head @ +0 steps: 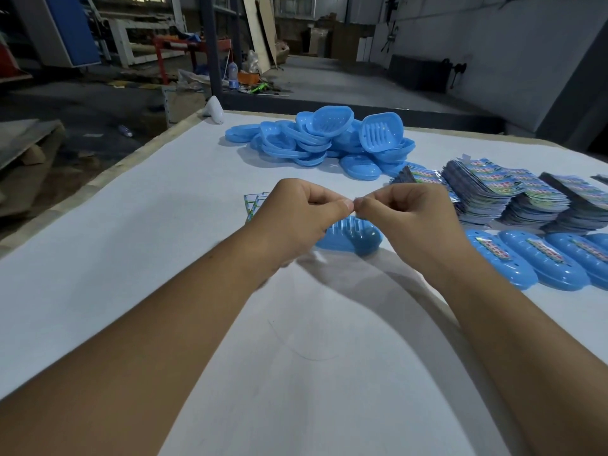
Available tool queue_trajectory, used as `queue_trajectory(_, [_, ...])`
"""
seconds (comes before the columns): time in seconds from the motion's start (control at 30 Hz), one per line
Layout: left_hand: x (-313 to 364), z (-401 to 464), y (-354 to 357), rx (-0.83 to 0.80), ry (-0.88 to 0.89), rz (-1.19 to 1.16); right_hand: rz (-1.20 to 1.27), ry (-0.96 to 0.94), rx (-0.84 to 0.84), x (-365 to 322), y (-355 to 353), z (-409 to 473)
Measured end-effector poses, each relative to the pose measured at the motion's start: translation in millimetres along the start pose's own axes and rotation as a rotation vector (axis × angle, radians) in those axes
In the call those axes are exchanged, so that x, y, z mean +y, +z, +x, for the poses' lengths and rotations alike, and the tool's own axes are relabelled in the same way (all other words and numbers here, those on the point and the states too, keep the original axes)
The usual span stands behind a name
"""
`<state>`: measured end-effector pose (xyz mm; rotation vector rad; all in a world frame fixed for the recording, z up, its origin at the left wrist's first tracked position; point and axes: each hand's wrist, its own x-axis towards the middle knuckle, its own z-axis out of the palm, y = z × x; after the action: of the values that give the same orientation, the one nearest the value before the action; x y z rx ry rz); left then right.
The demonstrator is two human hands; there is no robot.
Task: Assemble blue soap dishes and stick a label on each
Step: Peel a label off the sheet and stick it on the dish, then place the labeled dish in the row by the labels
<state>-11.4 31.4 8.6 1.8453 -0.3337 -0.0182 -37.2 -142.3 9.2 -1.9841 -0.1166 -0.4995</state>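
My left hand (296, 215) and my right hand (408, 215) meet fingertip to fingertip above the table, both with curled fingers pinching something tiny between them; it looks like a small clear or white piece, too small to name. Just beneath them a blue soap dish (358, 236) lies on the white table (148, 225), mostly hidden by the hands. A few loose labels (255, 200) lie beside my left hand. Farther back sits a pile of loose blue dish parts (322, 139).
Stacks of colourful labels (513, 195) stand at the right. In front of them lies a row of labelled blue soap dishes (543, 258). A white object (214, 109) rests at the table's far left corner. Beyond the table lies a cluttered workshop floor.
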Motion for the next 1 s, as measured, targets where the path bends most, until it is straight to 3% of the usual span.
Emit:
queue_trajectory(0.17, [0,1,-1,0.048,-0.024,-0.021,-0.011,-0.043,-0.043,2,1,1])
queue_trajectory(0.37, [0,6,-1,0.146,-0.121,-0.071,-0.113,0.076,0.066,11,-2,7])
queue_trajectory(0.57, [-2,8,0,0.134,-0.119,-0.099,-0.051,0.13,0.049,13,-4,9])
queue_trajectory(0.8, [-5,13,2,0.198,-0.174,-0.011,-0.075,0.179,0.065,19,-4,13])
queue_trajectory(1.0, [-14,18,11,0.254,-0.083,0.126,-0.091,0.213,0.007,21,2,14])
